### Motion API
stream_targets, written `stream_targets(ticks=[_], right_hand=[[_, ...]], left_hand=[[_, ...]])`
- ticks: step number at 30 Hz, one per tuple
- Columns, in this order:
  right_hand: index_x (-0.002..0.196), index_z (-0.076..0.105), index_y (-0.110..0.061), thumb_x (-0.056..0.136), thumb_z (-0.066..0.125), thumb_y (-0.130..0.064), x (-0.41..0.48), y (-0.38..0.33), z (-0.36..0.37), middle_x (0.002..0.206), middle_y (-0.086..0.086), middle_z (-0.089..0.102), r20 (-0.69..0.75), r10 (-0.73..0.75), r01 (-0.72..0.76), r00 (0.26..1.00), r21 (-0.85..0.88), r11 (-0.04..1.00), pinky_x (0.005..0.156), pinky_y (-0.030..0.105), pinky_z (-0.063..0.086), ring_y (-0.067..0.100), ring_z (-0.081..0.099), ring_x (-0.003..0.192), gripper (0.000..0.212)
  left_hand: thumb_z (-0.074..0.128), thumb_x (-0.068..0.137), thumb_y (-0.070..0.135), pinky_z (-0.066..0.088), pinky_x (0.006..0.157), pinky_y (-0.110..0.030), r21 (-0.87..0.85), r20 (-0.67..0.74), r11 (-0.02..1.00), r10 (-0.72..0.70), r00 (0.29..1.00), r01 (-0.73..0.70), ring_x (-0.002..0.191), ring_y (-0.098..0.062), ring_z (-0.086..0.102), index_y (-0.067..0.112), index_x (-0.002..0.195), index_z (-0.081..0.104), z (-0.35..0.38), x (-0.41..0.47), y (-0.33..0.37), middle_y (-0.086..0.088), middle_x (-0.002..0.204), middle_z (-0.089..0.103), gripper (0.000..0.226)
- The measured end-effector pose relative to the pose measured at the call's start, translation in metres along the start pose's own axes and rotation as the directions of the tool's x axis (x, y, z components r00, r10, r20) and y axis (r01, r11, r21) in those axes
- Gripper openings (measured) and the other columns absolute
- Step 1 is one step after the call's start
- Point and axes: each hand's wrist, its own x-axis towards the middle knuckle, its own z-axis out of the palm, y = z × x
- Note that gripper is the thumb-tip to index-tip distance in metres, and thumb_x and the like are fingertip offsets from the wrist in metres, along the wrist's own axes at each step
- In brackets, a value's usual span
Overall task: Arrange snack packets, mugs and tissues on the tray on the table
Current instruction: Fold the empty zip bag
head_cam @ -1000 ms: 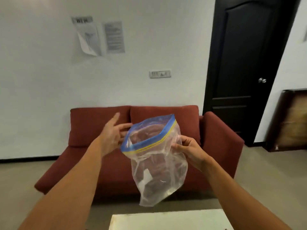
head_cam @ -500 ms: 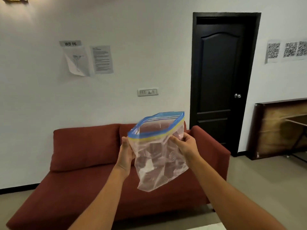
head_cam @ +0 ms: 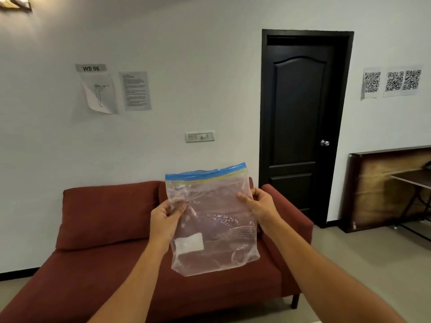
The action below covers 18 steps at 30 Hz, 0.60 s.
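Observation:
I hold an empty clear zip bag [head_cam: 214, 220] with a blue and yellow seal strip upright in front of me, flat and facing me. My left hand [head_cam: 166, 217] pinches its left edge below the seal. My right hand [head_cam: 257, 206] pinches its right edge at about the same height. A white label patch shows on the bag's lower left. No tray, mugs, snack packets or tissues are in view.
A dark red sofa [head_cam: 105, 229] stands against the white wall straight ahead. A black door [head_cam: 300, 127] is to the right, with a wooden board and a table frame [head_cam: 394, 190] beyond it. Papers hang on the wall.
The bag's mouth, open a second ago, is now flattened with the seal strip straight. My left hand took hold of the bag's left edge. My view tilted up and the white table dropped out of sight.

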Motion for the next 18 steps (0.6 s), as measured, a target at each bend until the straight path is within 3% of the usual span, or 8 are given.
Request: stream_targets(ticks=[2,4,6,8,10,12,16,18], right_hand=[[0.111,0.064,0.000,0.077,0.087,-0.022,0.000,0.000,-0.010,0.114,0.022,0.070,0.212,0.116,-0.125,0.970,0.030,0.992,0.095,0.052,0.052,0.041,0.068,0.101,0.047],[0.123,0.067,-0.003,0.083,0.080,-0.012,0.000,0.003,-0.019,0.120,0.021,0.070,0.340,0.190,-0.197,0.921,-0.013,0.980,0.101,0.052,0.052,0.040,0.067,0.111,0.043],[0.110,0.075,-0.006,0.085,0.076,-0.004,0.000,0.008,-0.022,0.110,0.020,0.073,0.308,0.180,-0.167,0.934,-0.069,0.984,0.099,0.050,0.053,0.038,0.069,0.103,0.025],[0.093,0.079,-0.013,0.085,0.075,-0.002,0.001,0.012,-0.020,0.095,0.012,0.074,0.197,0.117,-0.110,0.973,-0.049,0.993,0.088,0.044,0.056,0.030,0.067,0.091,0.014],[0.081,0.079,-0.020,0.085,0.073,0.002,0.003,0.014,-0.016,0.085,0.001,0.074,0.144,0.056,-0.056,0.988,-0.004,0.998,0.071,0.029,0.057,0.018,0.065,0.082,0.023],[0.079,0.079,-0.022,0.086,0.072,0.001,0.004,0.015,-0.014,0.083,-0.004,0.075,0.151,0.009,-0.005,0.989,-0.028,1.000,0.064,0.024,0.055,0.011,0.065,0.076,0.025],[0.095,0.080,-0.021,0.089,0.074,-0.013,0.003,0.016,-0.013,0.094,0.001,0.077,0.217,-0.058,0.075,0.974,-0.071,0.995,0.077,0.027,0.058,0.013,0.070,0.084,0.012],[0.106,0.077,-0.019,0.087,0.076,-0.019,0.002,0.016,-0.014,0.105,0.006,0.077,0.275,-0.046,0.077,0.960,-0.102,0.992,0.084,0.028,0.058,0.018,0.072,0.096,0.019]], left_hand=[[0.080,0.083,0.011,0.057,0.050,-0.026,-0.038,0.006,0.999,0.010,1.000,-0.010,0.062,-0.021,0.070,0.027,0.095,0.078,0.004,0.000,0.005,-0.013,0.084,0.078,0.020],[0.082,0.080,0.012,0.058,0.054,-0.023,-0.048,0.010,0.999,0.019,1.000,-0.019,0.067,-0.019,0.074,0.028,0.098,0.077,0.005,0.001,0.009,-0.009,0.086,0.079,0.025],[0.084,0.079,0.014,0.058,0.059,-0.021,-0.015,0.023,0.999,0.042,0.999,-0.042,0.074,-0.016,0.076,0.031,0.100,0.076,0.004,0.001,0.011,-0.004,0.089,0.079,0.028],[0.087,0.076,0.016,0.058,0.062,-0.021,0.010,0.071,1.000,0.025,0.997,-0.026,0.078,-0.013,0.076,0.027,0.105,0.075,0.001,-0.001,0.013,-0.001,0.090,0.079,0.034],[0.090,0.072,0.017,0.060,0.064,-0.024,0.062,0.157,0.997,-0.051,0.986,0.042,0.084,-0.016,0.077,0.020,0.110,0.073,-0.004,-0.003,0.011,-0.003,0.095,0.080,0.041],[0.088,0.073,0.015,0.062,0.067,-0.028,0.115,0.229,0.987,-0.138,0.964,0.114,0.087,-0.022,0.076,0.015,0.107,0.074,-0.008,-0.006,0.008,-0.009,0.098,0.079,0.036],[0.082,0.080,0.009,0.056,0.060,-0.023,0.151,0.194,0.981,-0.151,0.969,0.122,0.072,-0.018,0.069,0.012,0.091,0.079,-0.011,-0.011,0.006,-0.010,0.090,0.079,0.012],[0.080,0.082,0.005,0.049,0.050,-0.020,0.128,0.170,0.987,-0.116,0.979,0.095,0.057,-0.014,0.060,0.011,0.087,0.079,-0.011,-0.011,0.008,-0.012,0.081,0.076,0.008]])
